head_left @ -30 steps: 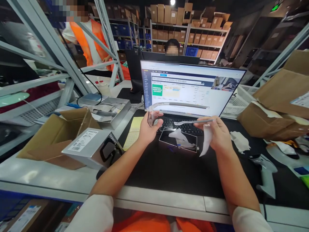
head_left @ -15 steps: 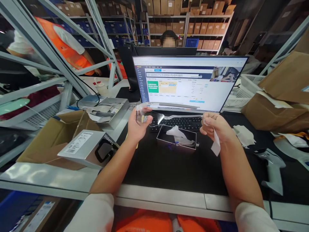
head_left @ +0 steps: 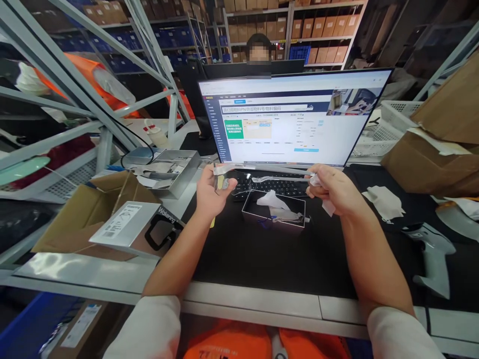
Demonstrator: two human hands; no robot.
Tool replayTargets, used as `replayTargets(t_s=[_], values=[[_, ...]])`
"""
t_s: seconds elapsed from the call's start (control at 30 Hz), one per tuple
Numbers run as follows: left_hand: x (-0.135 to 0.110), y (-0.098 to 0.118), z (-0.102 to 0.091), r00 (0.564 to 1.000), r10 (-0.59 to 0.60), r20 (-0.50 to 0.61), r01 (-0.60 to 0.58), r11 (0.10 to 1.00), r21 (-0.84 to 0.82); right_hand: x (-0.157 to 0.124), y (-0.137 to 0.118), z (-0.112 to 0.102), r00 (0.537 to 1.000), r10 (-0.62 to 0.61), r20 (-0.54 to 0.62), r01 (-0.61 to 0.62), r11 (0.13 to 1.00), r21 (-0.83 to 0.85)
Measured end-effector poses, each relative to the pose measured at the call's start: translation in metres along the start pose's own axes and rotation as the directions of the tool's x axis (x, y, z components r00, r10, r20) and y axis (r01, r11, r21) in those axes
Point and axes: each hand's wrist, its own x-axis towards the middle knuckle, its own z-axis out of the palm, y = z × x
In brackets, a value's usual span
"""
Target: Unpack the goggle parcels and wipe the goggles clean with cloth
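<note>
A pair of clear-framed glasses [head_left: 273, 170] is stretched between my two hands, above the keyboard. My left hand [head_left: 211, 194] grips the front at the lens end, thumb and fingers closed round it. At the other end my right hand [head_left: 333, 187] pinches the temple tips along with a piece of white tissue [head_left: 328, 207]. Below them is an open dark box [head_left: 254, 219] with a pale rim. Crumpled white tissue [head_left: 273, 200] and a small plastic-looking packet lie inside it, the packet's contents unclear.
Behind the keyboard [head_left: 288, 187] stands a monitor [head_left: 284, 134]. To the left are a grey Wakening box [head_left: 138, 227], an open cardboard carton [head_left: 90, 214] and a grey tray [head_left: 183, 174]. A barcode scanner [head_left: 430, 254] and crumpled paper [head_left: 383, 202] lie right. A person [head_left: 258, 50] is behind the monitor.
My right hand has moved slightly up and left, and the temples now run nearly level between my hands. The tissue in my right hand hangs less far down. The view has shifted slightly.
</note>
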Motion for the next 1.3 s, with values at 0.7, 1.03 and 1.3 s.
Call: replayTargets(t_s=[0.7, 1.03, 1.3], values=[[0.006, 0.013, -0.01, 0.991, 0.125, -0.052, -0.115, 0.979, 0.166, 0.005, -0.006, -0.018, 0.966, -0.246, -0.077, 0.128, 0.717, -0.685], [0.006, 0.018, -0.005, 0.98, 0.196, -0.028, -0.19, 0.97, 0.151, 0.005, -0.005, -0.017, 0.967, -0.25, -0.036, 0.139, 0.645, -0.751], [0.004, 0.02, -0.001, 0.949, 0.317, -0.009, -0.311, 0.937, 0.157, 0.005, -0.003, -0.012, 0.961, -0.267, -0.071, 0.125, 0.65, -0.75]])
